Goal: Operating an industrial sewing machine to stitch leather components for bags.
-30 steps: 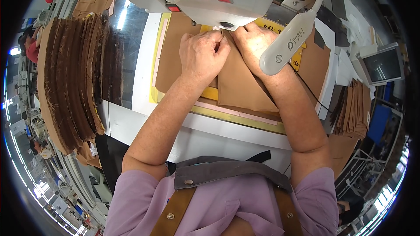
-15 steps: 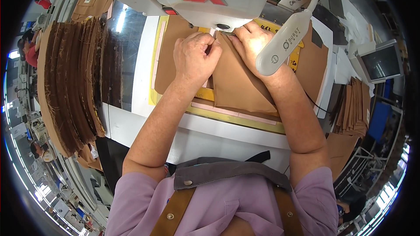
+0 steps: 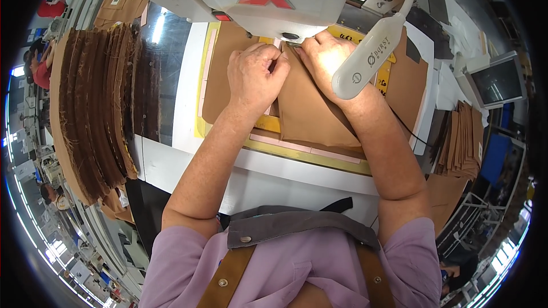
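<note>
A folded brown fabric piece lies on a larger brown panel under the head of a white sewing machine. My left hand is closed, thumb and forefinger pinched together at the piece's far left edge. My right hand has its fingers bent over the piece's far right edge, close under the machine head. The fingertips of my right hand are partly hidden there. Beneath the fabric, a yellow template with handwritten marks shows in places.
Thick stacks of brown fabric stand at the left. A grey lamp hangs over my right wrist. To the right are a smaller stack of brown pieces and a screen. Other people sit far left.
My right fingers have shifted slightly toward the machine head, and the dark sliver at their tips shows less. My left hand stays almost in place.
</note>
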